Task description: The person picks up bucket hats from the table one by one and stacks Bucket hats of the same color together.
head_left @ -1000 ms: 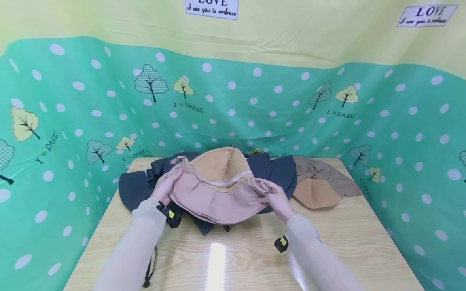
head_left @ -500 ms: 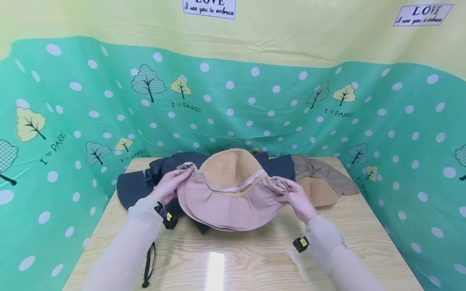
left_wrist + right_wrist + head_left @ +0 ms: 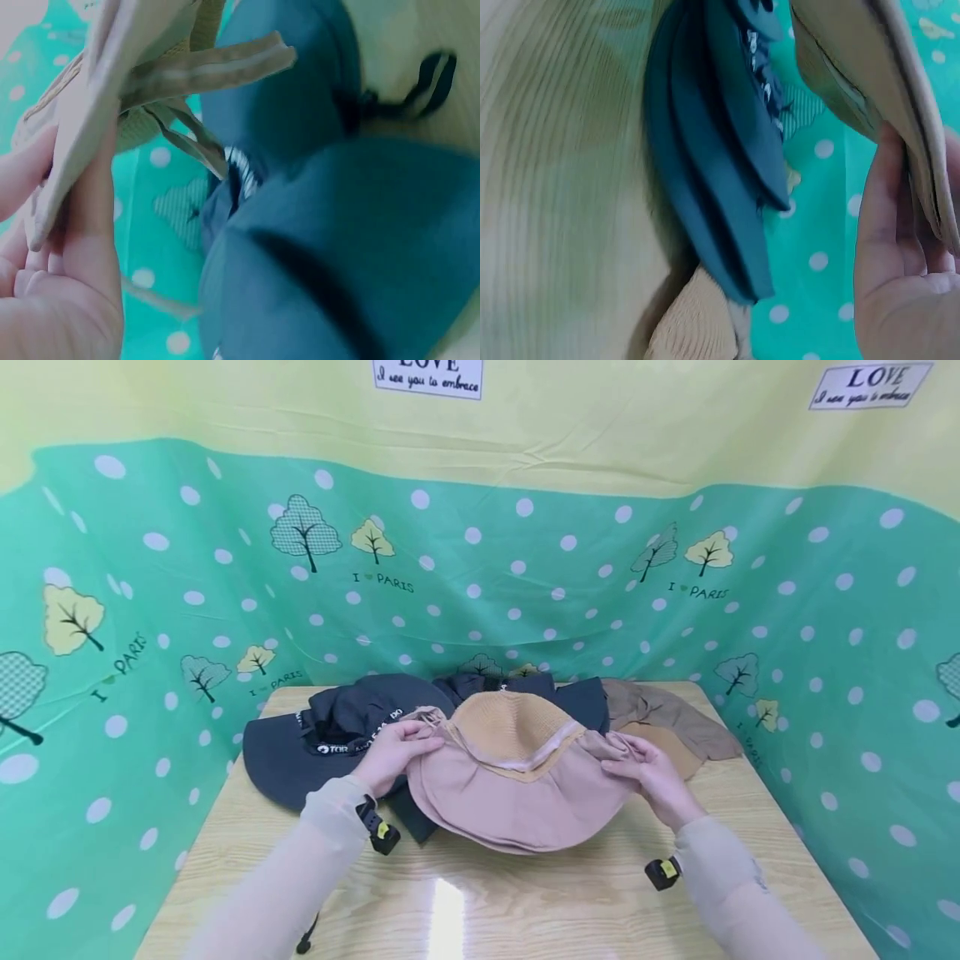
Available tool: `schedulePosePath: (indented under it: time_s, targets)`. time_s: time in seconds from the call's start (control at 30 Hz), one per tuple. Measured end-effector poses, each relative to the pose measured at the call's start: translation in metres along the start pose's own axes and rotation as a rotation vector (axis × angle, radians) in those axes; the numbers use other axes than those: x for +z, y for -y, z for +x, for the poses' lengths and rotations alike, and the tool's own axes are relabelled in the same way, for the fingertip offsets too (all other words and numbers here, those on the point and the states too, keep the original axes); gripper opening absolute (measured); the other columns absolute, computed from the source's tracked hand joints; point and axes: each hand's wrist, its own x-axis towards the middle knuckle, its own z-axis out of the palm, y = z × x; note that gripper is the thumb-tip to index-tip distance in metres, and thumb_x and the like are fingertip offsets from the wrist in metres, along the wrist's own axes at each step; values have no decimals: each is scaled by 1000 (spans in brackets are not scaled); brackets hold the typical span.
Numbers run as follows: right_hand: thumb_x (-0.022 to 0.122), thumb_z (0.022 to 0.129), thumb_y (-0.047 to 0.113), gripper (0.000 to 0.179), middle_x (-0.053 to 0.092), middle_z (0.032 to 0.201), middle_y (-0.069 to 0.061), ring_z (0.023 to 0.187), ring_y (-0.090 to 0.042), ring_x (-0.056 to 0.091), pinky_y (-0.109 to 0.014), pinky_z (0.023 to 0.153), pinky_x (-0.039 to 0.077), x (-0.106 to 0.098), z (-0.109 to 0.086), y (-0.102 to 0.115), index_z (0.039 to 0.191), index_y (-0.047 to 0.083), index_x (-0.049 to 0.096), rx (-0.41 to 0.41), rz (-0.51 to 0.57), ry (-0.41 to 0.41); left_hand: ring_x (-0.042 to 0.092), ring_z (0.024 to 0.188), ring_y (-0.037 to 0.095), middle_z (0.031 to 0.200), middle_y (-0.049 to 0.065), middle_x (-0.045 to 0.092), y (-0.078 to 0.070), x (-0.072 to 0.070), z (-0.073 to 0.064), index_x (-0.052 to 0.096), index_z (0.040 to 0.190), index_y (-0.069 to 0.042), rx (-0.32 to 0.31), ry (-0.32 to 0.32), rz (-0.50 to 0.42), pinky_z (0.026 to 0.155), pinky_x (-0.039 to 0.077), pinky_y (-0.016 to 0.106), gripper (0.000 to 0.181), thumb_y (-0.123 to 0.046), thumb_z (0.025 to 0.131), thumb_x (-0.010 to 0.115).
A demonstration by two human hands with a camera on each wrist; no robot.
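Left hand (image 3: 393,755) and right hand (image 3: 658,778) each pinch 1 side of a floppy pinkish-fabric-brimmed, tan ribbed-crown hat (image 3: 517,806), with a bunch of dark navy cloth hats (image 3: 276,770) behind it.

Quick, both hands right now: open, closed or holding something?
Left hand: holding the pink-brimmed hat, pinched at its left side.
Right hand: holding the same hat, pinched at its right side.

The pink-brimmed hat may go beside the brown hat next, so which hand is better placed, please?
Probably the right hand: it grips the pink-brimmed hat nearer the brown hat; the left hand is nearer dark caps.
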Motion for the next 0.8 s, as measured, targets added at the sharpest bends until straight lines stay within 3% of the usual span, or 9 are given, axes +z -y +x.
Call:
schedulePosePath:
  time_s: [0.1, 0.17, 0.3, 0.4, 0.47, 0.5, 0.6, 0.7, 0.8]
  targets:
    - [67, 94, 15, 68, 54, 133, 14, 105, 11, 58, -12, 89, 51, -8, -4, -2, 149, -4, 32, 32, -4, -59, 65, 68, 2, 78, -11, 68, 6, 11, 0, 65, 95, -6, 10, 9, -46, 60, 55, 19, 5, -5, 91, 68]
    - [67, 95, 20, 64, 49, 146, 3, 117, 6, 56, -11, 92, 49, -13, -8, -3, 145, -2, 35, 52, -14, -102, 64, 67, 2, 78, -11, 67, 8, 18, -1, 64, 94, -6, 4, 11, -61, 58, 55, 19, 4, -5, 92, 67]
    - [66, 96, 28, 55, 20, 165, -11, 148, -14, 31, -15, 110, 38, -24, -13, -6, 136, 1, 40, 82, -48, -165, 66, 66, 3, 77, -10, 67, 8, 32, -6, 63, 91, -10, -21, 41, -64, 57, 56, 21, 5, -8, 92, 67]
    - [66, 95, 32, 50, 13, 166, -12, 153, -25, 17, -26, 121, 26, -33, -16, -8, 132, 5, 44, 106, -61, -199, 67, 67, 5, 78, -10, 69, 9, 43, -9, 63, 94, -9, -32, 69, -57, 58, 57, 23, 4, -9, 92, 67]
    - [68, 95, 33, 46, 19, 165, -12, 149, -20, 29, -25, 118, 31, -40, -19, -10, 128, 9, 46, 123, -67, -218, 67, 68, 5, 79, -10, 70, 10, 49, -10, 62, 96, -8, -31, 86, -59, 59, 57, 23, 6, -9, 93, 67]
    - [68, 94, 31, 43, 32, 160, -8, 143, -13, 39, -21, 115, 36, -43, -20, -12, 125, 10, 47, 121, -60, -223, 67, 69, 5, 80, -10, 71, 11, 52, -11, 62, 98, -7, -28, 93, -57, 59, 57, 23, 7, -9, 93, 66]
    - [70, 93, 29, 27, 59, 130, 8, 114, 3, 57, -9, 94, 44, -55, -25, -16, 110, 18, 53, 126, -53, -257, 66, 67, 4, 79, -10, 70, 15, 61, -10, 60, 98, -6, -22, 124, -50, 57, 56, 21, 7, -7, 93, 65]
    - [72, 92, 28, 19, 56, 101, 29, 98, 12, 53, -9, 88, 43, -66, -30, -20, 98, 23, 55, 140, -63, -285, 60, 61, 3, 73, -10, 65, 18, 71, -11, 58, 95, -5, -1, 143, -20, 52, 49, 17, 8, -6, 93, 65]
    - [73, 91, 30, 18, 53, 99, 29, 99, 9, 47, -18, 90, 40, -77, -34, -23, 94, 27, 55, 186, -77, -290, 51, 56, 1, 67, -11, 58, 21, 82, -12, 56, 94, -3, 28, 144, 26, 48, 41, 15, 11, -5, 91, 66]
